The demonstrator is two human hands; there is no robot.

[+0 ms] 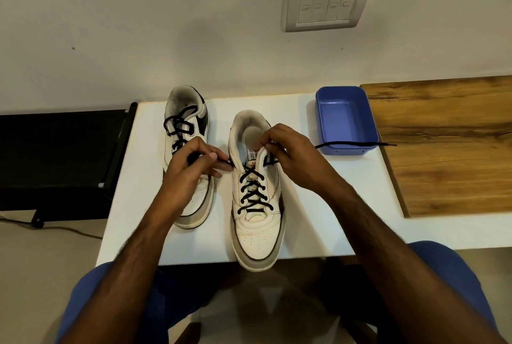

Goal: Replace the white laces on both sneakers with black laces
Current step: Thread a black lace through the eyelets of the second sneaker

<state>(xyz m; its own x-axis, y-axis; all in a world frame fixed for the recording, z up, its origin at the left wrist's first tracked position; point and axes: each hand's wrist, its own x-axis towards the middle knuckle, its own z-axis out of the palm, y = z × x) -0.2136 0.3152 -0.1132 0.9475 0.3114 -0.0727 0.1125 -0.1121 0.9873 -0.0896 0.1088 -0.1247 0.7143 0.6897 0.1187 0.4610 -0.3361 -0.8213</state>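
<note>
Two white sneakers stand on a white table (346,219), toes toward me. The left sneaker (194,205) carries a black lace, partly hidden behind my left hand. The right sneaker (257,232) has a black lace (250,192) crossed through several eyelet rows. My left hand (191,169) pinches the lace's left end beside the upper left eyelets. My right hand (288,149) grips the tongue and the lace at the upper right eyelets. The lace's free right end (357,144) trails rightward across the front rim of a blue tub.
An empty blue plastic tub (346,116) sits at the table's back right. A wooden board (448,144) lies to the right of it. A black stand (61,160) is left of the table. The wall behind bears a switch plate (327,2). My knees are below the table edge.
</note>
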